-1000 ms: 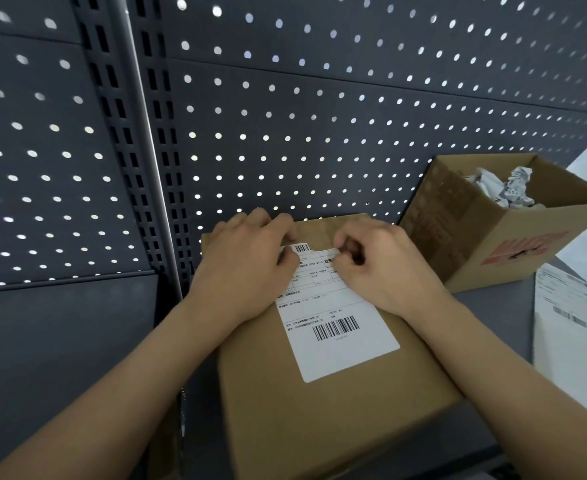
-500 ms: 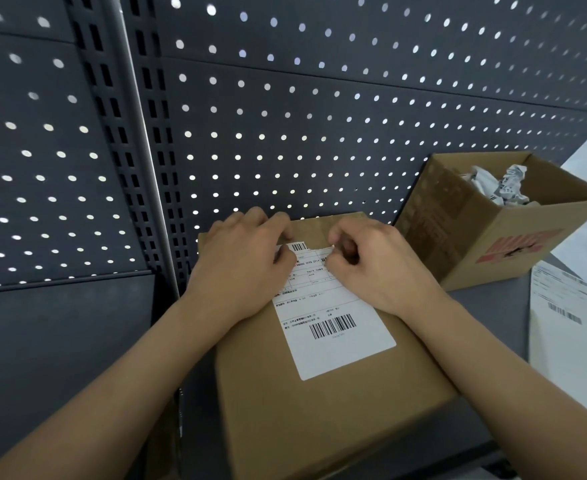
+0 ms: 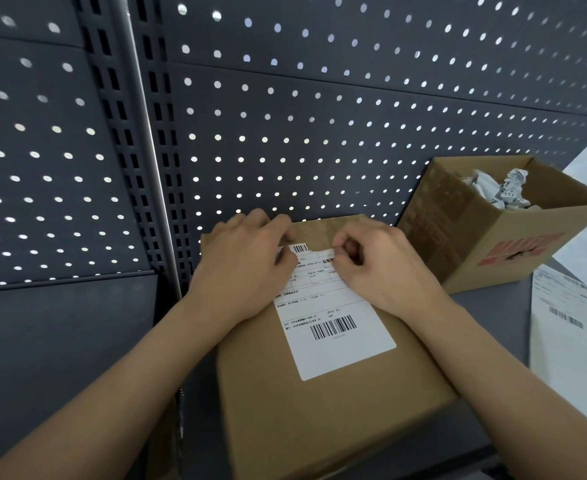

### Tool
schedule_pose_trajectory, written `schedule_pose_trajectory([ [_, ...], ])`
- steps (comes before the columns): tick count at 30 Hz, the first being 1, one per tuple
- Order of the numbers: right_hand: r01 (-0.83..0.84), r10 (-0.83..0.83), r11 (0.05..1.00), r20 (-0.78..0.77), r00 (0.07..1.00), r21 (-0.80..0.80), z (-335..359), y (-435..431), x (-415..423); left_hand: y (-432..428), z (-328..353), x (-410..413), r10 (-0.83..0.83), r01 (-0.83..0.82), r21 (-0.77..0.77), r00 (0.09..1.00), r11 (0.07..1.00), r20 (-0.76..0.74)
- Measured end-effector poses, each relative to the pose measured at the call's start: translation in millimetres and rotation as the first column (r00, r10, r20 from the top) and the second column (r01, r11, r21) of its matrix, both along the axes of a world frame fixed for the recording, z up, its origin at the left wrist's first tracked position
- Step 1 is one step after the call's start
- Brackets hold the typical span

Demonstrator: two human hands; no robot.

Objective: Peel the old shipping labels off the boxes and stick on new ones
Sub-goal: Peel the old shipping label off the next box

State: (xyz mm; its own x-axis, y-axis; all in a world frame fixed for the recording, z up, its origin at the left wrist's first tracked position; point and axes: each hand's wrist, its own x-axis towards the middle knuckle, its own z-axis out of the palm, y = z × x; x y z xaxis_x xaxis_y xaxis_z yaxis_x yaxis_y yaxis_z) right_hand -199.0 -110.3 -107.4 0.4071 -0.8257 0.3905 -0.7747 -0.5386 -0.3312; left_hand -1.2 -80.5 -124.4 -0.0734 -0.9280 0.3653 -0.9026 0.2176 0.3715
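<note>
Dark perforated panelling [image 3: 320, 116] is seen rising behind a grey shelf surface [image 3: 486, 306], with a slotted upright [image 3: 125, 133] dividing it on the left. In the near middle of the shelf a closed cardboard box [image 3: 320, 417] is set. A white shipping label [image 3: 337, 327] printed with barcodes is stuck on its top face, running from the far edge toward the near right. The left hand [image 3: 243, 268] is laid flat on the far left part of the box top, fingers relaxed and reaching the far edge, with the thumb pressed on the label's far left corner. The right hand [image 3: 382, 268] is held with fingers curled, and the label's far right corner is pinched between thumb and fingertips; whether that corner is lifted off the cardboard cannot be told. At the far right, just beside the closed box, an open cardboard box [image 3: 514, 244] is stood, with crumpled printed paper [image 3: 500, 188] inside. Further right, a white sheet [image 3: 569, 327] bearing a barcode is laid flat on the shelf
</note>
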Motion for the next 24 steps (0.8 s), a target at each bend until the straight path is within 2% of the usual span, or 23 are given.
schedule_pose_trajectory([
  [17, -0.025, 0.023, 0.999, 0.047, 0.999, 0.041, -0.3, -1.4, -2.4, -1.5, -2.9, 1.2, -0.016, 0.016, -0.018, 1.000, 1.000, -0.009],
  [24, -0.026, 0.027, 0.999, -0.051, 0.998, 0.028, -0.9, -2.9, 0.0, -1.9, -2.0, 1.2, -0.018, 0.017, -0.031, 1.000, 0.999, -0.005],
])
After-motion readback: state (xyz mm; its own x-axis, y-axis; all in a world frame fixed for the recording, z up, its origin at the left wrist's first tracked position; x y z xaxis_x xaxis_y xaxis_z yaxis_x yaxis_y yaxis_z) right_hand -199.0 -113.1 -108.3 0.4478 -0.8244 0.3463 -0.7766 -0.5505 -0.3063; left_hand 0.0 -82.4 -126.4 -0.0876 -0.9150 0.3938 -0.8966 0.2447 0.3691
